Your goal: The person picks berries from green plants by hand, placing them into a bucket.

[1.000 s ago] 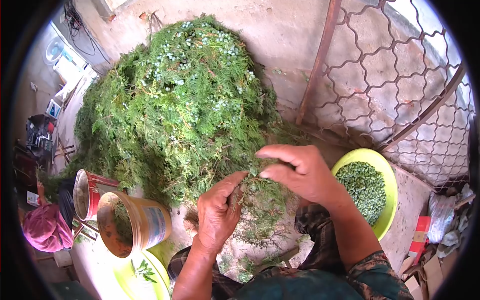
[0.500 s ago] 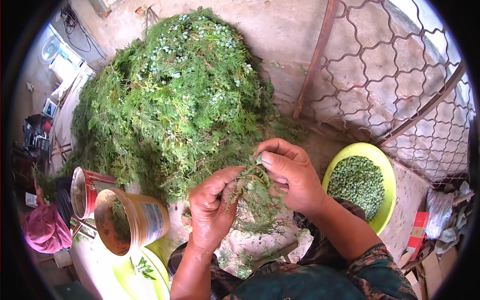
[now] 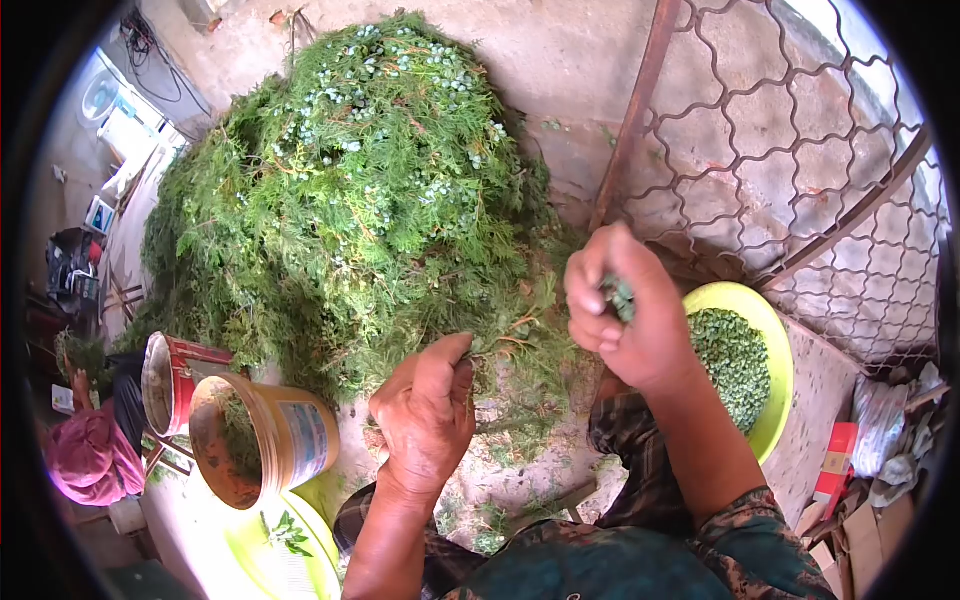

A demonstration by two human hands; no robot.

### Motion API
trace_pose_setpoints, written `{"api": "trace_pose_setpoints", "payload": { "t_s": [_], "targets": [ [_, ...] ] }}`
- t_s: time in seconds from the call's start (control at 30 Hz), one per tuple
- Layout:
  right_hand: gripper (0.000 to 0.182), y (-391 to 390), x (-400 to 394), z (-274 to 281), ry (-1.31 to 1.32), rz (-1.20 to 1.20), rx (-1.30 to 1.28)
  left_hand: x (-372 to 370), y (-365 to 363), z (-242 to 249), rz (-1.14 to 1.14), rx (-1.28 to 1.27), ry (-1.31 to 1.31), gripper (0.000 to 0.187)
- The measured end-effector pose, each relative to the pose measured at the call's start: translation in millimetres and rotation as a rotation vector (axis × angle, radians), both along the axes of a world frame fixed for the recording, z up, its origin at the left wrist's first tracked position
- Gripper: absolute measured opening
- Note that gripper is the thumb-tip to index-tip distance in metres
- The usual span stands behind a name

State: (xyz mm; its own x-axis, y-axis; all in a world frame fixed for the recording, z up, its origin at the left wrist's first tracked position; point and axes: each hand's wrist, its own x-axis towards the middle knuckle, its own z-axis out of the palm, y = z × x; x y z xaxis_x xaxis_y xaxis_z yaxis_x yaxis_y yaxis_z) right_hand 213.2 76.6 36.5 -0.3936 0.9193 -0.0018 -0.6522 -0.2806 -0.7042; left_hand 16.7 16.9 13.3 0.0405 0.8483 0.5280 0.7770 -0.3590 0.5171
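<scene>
My left hand [image 3: 422, 425] is closed, thumb against fingers, on a feathery evergreen sprig [image 3: 520, 345] that spreads out to the right. Small green cones [image 3: 619, 298] show inside my curled right hand [image 3: 645, 325], which is raised apart from the sprig and slightly blurred. Beyond both hands rises a big heap of evergreen branches [image 3: 330, 210], dotted with pale blue-green cones. Just right of my right hand stands a yellow-green basin [image 3: 782, 365], holding many loose green cones [image 3: 735, 370].
A tan bucket [image 3: 310, 440] with some greenery inside and a red bucket [image 3: 178, 370] stand at left. Below them is a bright yellow-green tub [image 3: 318, 535]. A person in purple [image 3: 95, 460] is at far left. Wire mesh [image 3: 760, 150] leans at upper right.
My right hand has come away from the sprig, moving up and right with cones in its fingers. My left hand stays nearly in place. The person at left has shifted, and a hand shows there.
</scene>
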Motion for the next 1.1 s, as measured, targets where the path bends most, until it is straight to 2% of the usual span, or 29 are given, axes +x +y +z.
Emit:
{"api": "trace_pose_setpoints", "payload": {
  "t_s": [0.03,0.07,0.13,0.17,0.23,0.27,0.33,0.47,0.57,0.63,0.67,0.73,0.83,0.87,0.9,0.97,1.0,1.07,1.1],
  "targets": [
    [0.022,0.2,1.3,-1.9,-0.173,0.007,0.110,1.2,-1.1,1.5,-0.007,-0.040,-0.005,0.024],
    [0.022,0.1,-3.6,-4.8,-0.172,0.007,0.108,2.0,-2.0,1.9,-0.015,-0.082,-0.010,0.020],
    [0.021,-2.0,-19.1,-10.2,-0.765,-0.242,0.739,1.7,1.1,-1.6,-0.045,-0.034,0.009,0.021],
    [0.021,-4.9,-20.0,-10.8,-0.765,-0.244,0.735,1.5,2.9,-3.5,-0.074,0.019,0.025,0.024],
    [0.022,-10.3,-21.1,-10.8,-0.955,-0.026,0.714,1.7,3.3,-6.5,-0.068,0.020,-0.004,0.022],
    [0.022,-10.0,-21.3,-12.0,-0.954,-0.029,0.714,1.7,3.7,-7.0,-0.060,0.023,-0.037,0.021],
    [0.024,-9.6,-21.6,-15.7,-1.112,0.025,0.821,1.8,4.0,-6.6,-0.052,0.015,-0.030,0.021],
    [0.022,-12.5,-26.2,-17.5,-1.130,-0.014,0.936,-0.9,4.5,-7.7,-0.058,-0.020,-0.038,0.020],
    [0.017,-15.6,-27.2,-10.7,-0.986,-0.159,0.908,0.8,1.8,-2.8,-0.038,-0.133,-0.146,0.016],
    [0.013,-12.3,-14.0,7.0,-0.337,-0.075,0.083,-1.1,2.3,-4.3,-0.009,-0.170,-0.244,0.015],
    [0.015,-6.0,-4.4,7.4,0.016,-0.098,-0.055,-3.2,1.6,-5.7,0.029,-0.211,-0.339,0.013],
    [0.018,5.3,12.1,5.0,0.271,-0.062,-0.057,-6.1,3.5,-11.3,0.007,-0.197,-0.344,0.015],
    [0.021,1.1,9.3,12.5,0.187,-0.090,-0.091,-6.1,6.5,-20.6,-0.016,-0.222,-0.410,0.022],
    [0.021,-1.4,6.9,11.0,0.188,-0.089,-0.092,-4.6,6.2,-21.4,-0.064,-0.228,-0.512,0.022],
    [0.021,-4.0,4.0,8.1,0.041,-0.086,-0.019,-2.9,6.2,-21.6,-0.113,-0.233,-0.612,0.022],
    [0.021,-4.4,-2.4,3.4,-0.246,-0.096,0.142,3.9,5.3,-10.3,-0.078,-0.234,-0.565,0.020],
    [0.021,-3.7,-9.0,-1.5,-0.246,-0.097,0.143,6.8,5.5,-6.4,-0.044,-0.236,-0.522,0.019],
    [0.016,-4.3,-23.2,-11.0,-0.731,-0.433,1.023,7.4,7.3,-10.9,-0.032,-0.227,-0.515,0.018],
    [0.016,-6.6,-24.5,-10.8,-0.729,-0.432,1.024,7.1,7.3,-13.2,-0.019,-0.221,-0.509,0.018]
  ]
}}
